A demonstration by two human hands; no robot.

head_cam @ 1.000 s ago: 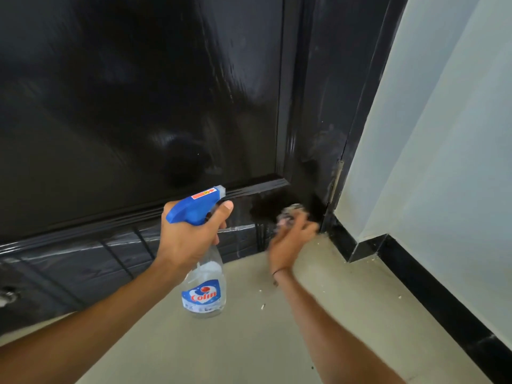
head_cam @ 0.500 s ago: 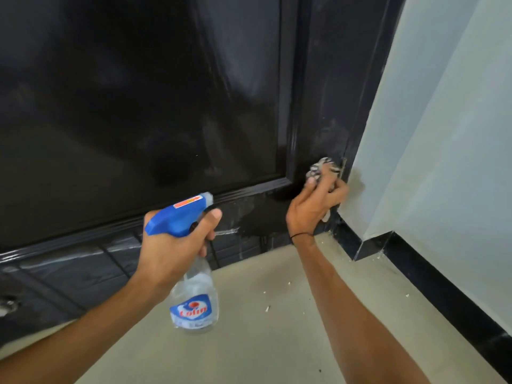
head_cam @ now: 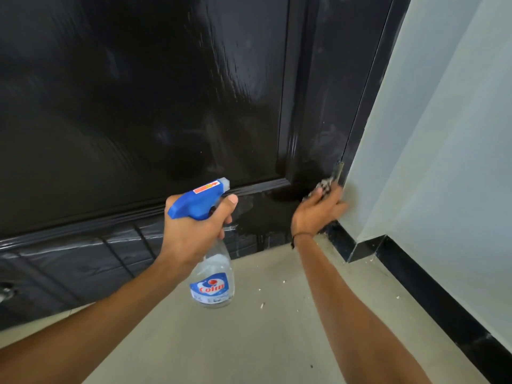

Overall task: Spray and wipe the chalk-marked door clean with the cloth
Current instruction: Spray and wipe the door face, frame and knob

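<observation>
The glossy black door [head_cam: 155,101] fills the upper left, wet and streaked, with faint pale smears on its right stile near the hinge. My left hand [head_cam: 194,231] grips a clear spray bottle [head_cam: 212,275] with a blue trigger head, held upright in front of the door's bottom rail. My right hand [head_cam: 318,209] presses a small crumpled grey cloth [head_cam: 324,187] against the door's lower right corner, just below the hinge. Most of the cloth is hidden under my fingers.
A pale wall [head_cam: 443,134] with a black skirting [head_cam: 415,286] stands close on the right. The floor [head_cam: 263,342] is beige with several small white crumbs near the door's foot. A metal hinge [head_cam: 339,173] sits at the door's right edge.
My right hand with the cloth rose from the door's bottom corner to beside the hinge, and has come down slightly again. The spray bottle dipped left, then returned.
</observation>
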